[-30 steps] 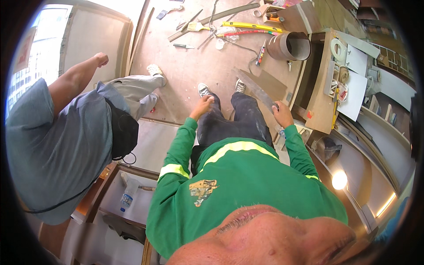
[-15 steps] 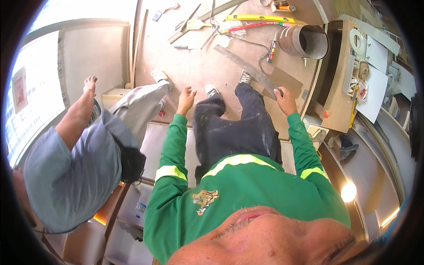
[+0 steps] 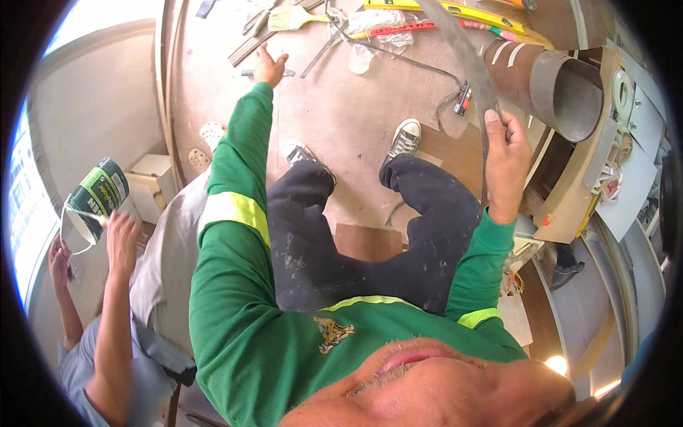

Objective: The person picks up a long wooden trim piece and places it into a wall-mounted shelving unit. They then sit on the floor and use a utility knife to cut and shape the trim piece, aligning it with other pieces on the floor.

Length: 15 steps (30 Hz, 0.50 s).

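My right hand (image 3: 508, 160) is closed around the lower end of a long, flat, dark grey strip (image 3: 466, 53), which rises and runs out past the top of the view, smeared by motion. My left hand (image 3: 267, 67) reaches far forward on the left, fingers apart, over a thin, knife-like tool (image 3: 288, 72) lying on the brown board surface (image 3: 313, 107). Its fingers partly cover that tool, and whether they touch it I cannot tell. Close by lie dark bars (image 3: 249, 48) and a yellow brush (image 3: 295, 18).
A large brown roll (image 3: 576, 103), a sealant tube (image 3: 462, 99) and a black cord (image 3: 427, 67) lie right of centre. Beyond are a yellow level (image 3: 491, 16), a red stick (image 3: 402, 28) and clear plastic (image 3: 388, 46). At left a co-worker's hands (image 3: 121, 238) handle a green can (image 3: 107, 186).
My left hand has stretched forward to the knife-like tool. My right hand has lifted and swung the strip upward. The co-worker has turned and now has a green can.
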### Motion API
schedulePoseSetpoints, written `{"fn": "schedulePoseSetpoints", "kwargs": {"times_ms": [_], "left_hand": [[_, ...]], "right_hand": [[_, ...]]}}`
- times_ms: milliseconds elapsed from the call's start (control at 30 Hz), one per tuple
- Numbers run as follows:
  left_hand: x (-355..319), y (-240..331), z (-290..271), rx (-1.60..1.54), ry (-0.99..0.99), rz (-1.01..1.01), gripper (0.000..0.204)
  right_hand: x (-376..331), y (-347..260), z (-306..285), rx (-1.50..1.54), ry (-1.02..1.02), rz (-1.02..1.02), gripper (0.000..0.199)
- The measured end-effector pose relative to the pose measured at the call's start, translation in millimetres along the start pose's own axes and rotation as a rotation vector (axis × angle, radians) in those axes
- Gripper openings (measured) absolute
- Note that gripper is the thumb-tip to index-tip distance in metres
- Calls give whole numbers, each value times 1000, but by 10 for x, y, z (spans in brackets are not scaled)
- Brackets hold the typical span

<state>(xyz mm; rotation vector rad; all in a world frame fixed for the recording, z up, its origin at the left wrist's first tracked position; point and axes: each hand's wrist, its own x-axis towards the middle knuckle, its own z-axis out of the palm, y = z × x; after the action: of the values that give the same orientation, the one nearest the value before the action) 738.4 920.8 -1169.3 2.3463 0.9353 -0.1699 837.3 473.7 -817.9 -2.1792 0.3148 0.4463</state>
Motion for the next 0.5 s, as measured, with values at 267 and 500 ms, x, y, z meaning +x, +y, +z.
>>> {"fn": "schedulePoseSetpoints", "kwargs": {"times_ms": [267, 500], "left_hand": [[1198, -258, 532, 287, 94, 531, 103], [1910, -188, 734, 657, -185, 351, 130]], "right_hand": [[432, -50, 708, 656, -19, -79, 36], [744, 166, 944, 885, -193, -431, 43]]}}
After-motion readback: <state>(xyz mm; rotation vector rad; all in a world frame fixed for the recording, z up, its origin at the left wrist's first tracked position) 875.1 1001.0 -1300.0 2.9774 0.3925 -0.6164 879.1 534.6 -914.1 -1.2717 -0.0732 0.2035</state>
